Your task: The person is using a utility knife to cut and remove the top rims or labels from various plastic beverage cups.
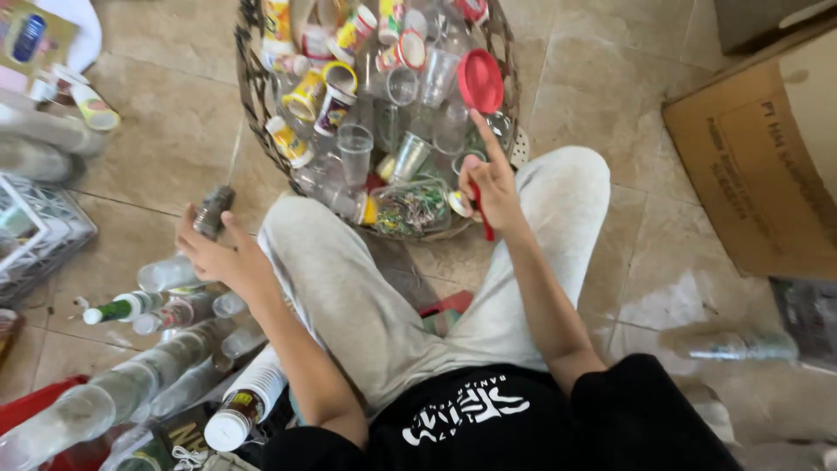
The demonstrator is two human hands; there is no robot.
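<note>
My left hand (214,253) holds a small clear cup with a dark inside (213,210) out over the floor to the left of my knee. My right hand (490,183) grips the handle of a red plastic scoop (480,83), index finger pointing up along it. The scoop's head sits over a wicker basket (253,87) between my knees, full of several clear plastic cups (355,148), printed yellow cups (307,94) and a clear tub of coloured scraps (410,209). I sit on the floor in light grey trousers.
Stacks of clear cups and bottles (131,384) lie at my left, with a green-labelled bottle (118,308). A white plastic crate (39,231) stands far left. A cardboard box (758,166) is at the right, and a clear bottle (732,344) lies on the tiles.
</note>
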